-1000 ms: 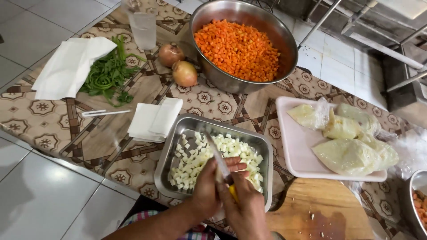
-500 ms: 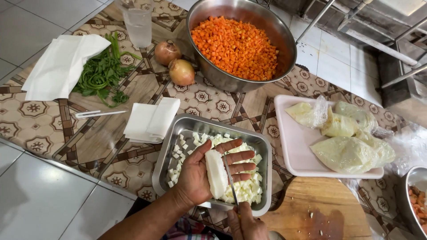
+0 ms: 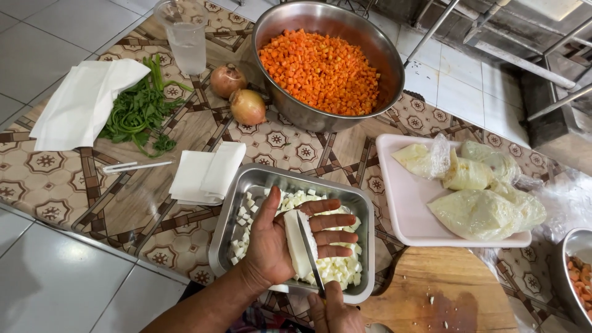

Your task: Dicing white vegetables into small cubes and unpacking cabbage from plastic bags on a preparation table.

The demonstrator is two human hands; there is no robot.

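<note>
The left hand (image 3: 277, 246) lies flat and open under a white block (image 3: 297, 243) above the metal tray (image 3: 246, 185); the right hand (image 3: 336, 311) is closed tight around a knife (image 3: 310, 253) cutting the block.

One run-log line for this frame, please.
left hand: holds white block over steel tray | right hand: knife slicing block | cubes in tray
</note>
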